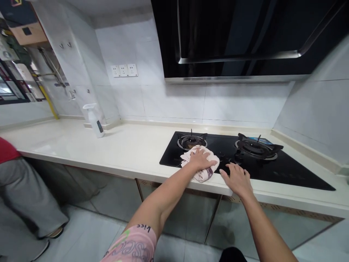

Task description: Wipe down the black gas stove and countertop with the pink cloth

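Observation:
My left hand (200, 160) presses down on a crumpled pale pink cloth (188, 157), its fingers sunk into the folds. The cloth lies on the front left part of the black glass gas stove (286, 171) and laps over its front edge onto the counter. Just behind it is the left burner (188, 141), partly covered by the cloth. My right hand (237, 176) holds nothing. Its fingers are apart at the stove's front edge, close to the control knobs (231, 160). Farther right sits the other burner (256, 147) with its black pan support.
A white spray bottle (95, 122) stands on the cream counter (131, 145) to the left. Above the stove hangs a black range hood (231, 43). At far left a person in grey trousers (24, 203) stands by the counter. Wall sockets (124, 70) are behind.

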The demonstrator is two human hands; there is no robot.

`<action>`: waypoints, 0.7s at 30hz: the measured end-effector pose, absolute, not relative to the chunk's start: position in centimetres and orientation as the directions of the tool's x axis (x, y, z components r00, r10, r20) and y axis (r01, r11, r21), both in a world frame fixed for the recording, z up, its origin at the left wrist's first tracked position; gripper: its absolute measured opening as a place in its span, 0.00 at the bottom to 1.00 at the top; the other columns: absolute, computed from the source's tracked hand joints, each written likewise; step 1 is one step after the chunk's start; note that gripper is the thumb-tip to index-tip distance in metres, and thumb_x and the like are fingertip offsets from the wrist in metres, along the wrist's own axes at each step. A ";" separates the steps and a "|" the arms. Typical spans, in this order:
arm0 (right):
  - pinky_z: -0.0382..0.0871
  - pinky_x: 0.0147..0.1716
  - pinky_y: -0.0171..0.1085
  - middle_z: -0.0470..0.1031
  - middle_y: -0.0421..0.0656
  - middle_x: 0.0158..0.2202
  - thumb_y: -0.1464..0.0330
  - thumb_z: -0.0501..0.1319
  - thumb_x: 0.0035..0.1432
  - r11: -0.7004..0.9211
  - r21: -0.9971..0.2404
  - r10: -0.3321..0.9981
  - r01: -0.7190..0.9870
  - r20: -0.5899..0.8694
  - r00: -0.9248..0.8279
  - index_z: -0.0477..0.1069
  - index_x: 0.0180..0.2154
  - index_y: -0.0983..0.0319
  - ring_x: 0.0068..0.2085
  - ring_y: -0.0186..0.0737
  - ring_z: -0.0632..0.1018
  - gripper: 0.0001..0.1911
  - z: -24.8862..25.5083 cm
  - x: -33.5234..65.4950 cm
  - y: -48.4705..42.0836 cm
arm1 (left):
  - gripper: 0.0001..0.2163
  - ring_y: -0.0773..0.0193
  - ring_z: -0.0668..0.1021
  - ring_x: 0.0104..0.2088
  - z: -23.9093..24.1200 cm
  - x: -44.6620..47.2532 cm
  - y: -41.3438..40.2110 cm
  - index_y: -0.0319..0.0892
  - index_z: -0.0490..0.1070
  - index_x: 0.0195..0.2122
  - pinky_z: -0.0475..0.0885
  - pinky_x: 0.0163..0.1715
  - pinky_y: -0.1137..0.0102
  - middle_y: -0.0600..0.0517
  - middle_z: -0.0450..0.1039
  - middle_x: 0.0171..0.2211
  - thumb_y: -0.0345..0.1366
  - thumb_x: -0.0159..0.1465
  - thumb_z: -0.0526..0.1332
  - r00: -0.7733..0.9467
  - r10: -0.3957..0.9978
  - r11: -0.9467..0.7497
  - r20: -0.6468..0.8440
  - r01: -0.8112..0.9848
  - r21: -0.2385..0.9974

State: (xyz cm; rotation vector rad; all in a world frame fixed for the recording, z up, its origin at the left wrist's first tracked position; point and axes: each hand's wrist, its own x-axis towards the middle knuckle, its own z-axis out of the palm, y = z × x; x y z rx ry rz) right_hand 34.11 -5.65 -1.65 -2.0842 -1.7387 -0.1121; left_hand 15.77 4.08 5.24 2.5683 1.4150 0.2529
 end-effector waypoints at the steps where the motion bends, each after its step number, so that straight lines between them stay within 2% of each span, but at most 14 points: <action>1: 0.49 0.71 0.62 0.66 0.54 0.69 0.51 0.45 0.71 -0.133 -0.262 0.921 0.956 0.323 0.216 0.68 0.62 0.63 0.71 0.57 0.63 0.31 -1.6 34.0 -5.7 | 0.37 0.43 0.55 0.76 5.0 15.5 3.7 0.50 0.65 0.70 0.50 0.70 0.38 0.45 0.55 0.76 0.66 0.66 0.53 0.551 0.831 -0.552 0.078 0.797 0.247; 4: 0.48 0.71 0.60 0.63 0.55 0.71 0.51 0.50 0.70 -0.139 -0.244 0.927 0.960 0.309 0.213 0.68 0.64 0.63 0.73 0.57 0.60 0.31 -1.7 33.9 -5.7 | 0.29 0.49 0.64 0.72 3.8 14.2 2.2 0.51 0.71 0.66 0.56 0.69 0.45 0.48 0.65 0.71 0.57 0.67 0.57 0.658 0.734 -0.678 0.170 0.697 0.231; 7: 0.46 0.72 0.62 0.63 0.52 0.72 0.47 0.57 0.65 -0.087 -0.265 0.941 0.960 0.294 0.166 0.68 0.64 0.58 0.73 0.58 0.59 0.34 -2.0 34.2 -5.5 | 0.27 0.52 0.66 0.71 3.2 12.8 1.8 0.51 0.73 0.64 0.58 0.70 0.52 0.51 0.68 0.70 0.54 0.66 0.59 0.724 0.660 -0.749 0.202 0.611 0.256; 10: 0.47 0.71 0.63 0.67 0.46 0.70 0.43 0.53 0.66 0.040 -0.376 0.946 0.926 0.314 0.086 0.69 0.63 0.52 0.72 0.54 0.62 0.33 -2.2 34.9 -5.0 | 0.33 0.50 0.62 0.73 3.8 12.6 3.2 0.51 0.69 0.68 0.54 0.72 0.52 0.50 0.61 0.74 0.60 0.65 0.59 0.728 0.678 -0.720 0.102 0.631 0.288; 13: 0.52 0.70 0.59 0.70 0.44 0.67 0.46 0.40 0.71 0.057 -0.519 0.927 0.853 0.345 0.148 0.69 0.63 0.51 0.70 0.48 0.67 0.32 -2.1 35.2 -4.6 | 0.46 0.48 0.52 0.77 5.0 13.9 5.2 0.50 0.54 0.76 0.46 0.74 0.45 0.48 0.47 0.78 0.69 0.62 0.56 0.699 0.715 -0.668 -0.016 0.690 0.277; 15: 0.54 0.69 0.59 0.72 0.45 0.66 0.47 0.36 0.72 0.038 -0.552 0.907 0.833 0.368 0.202 0.69 0.62 0.52 0.68 0.48 0.69 0.33 -1.9 35.1 -4.6 | 0.51 0.47 0.47 0.78 5.6 15.3 6.1 0.49 0.46 0.78 0.43 0.74 0.42 0.49 0.41 0.79 0.72 0.60 0.55 0.684 0.727 -0.649 -0.059 0.713 0.266; 18: 0.56 0.68 0.58 0.75 0.46 0.62 0.47 0.37 0.72 0.038 -0.538 0.890 0.842 0.402 0.216 0.71 0.59 0.53 0.66 0.49 0.71 0.33 -1.9 35.0 -4.6 | 0.50 0.47 0.46 0.78 5.9 16.9 6.5 0.51 0.47 0.78 0.44 0.73 0.40 0.51 0.40 0.79 0.73 0.60 0.54 0.673 0.735 -0.640 -0.081 0.729 0.245; 21: 0.60 0.67 0.53 0.78 0.47 0.59 0.49 0.36 0.73 0.066 -0.517 0.879 0.853 0.435 0.196 0.73 0.55 0.55 0.63 0.48 0.74 0.33 -2.2 35.5 -4.5 | 0.46 0.46 0.50 0.77 5.6 17.2 5.5 0.52 0.52 0.76 0.46 0.73 0.41 0.51 0.46 0.79 0.72 0.62 0.51 0.668 0.742 -0.641 -0.055 0.731 0.233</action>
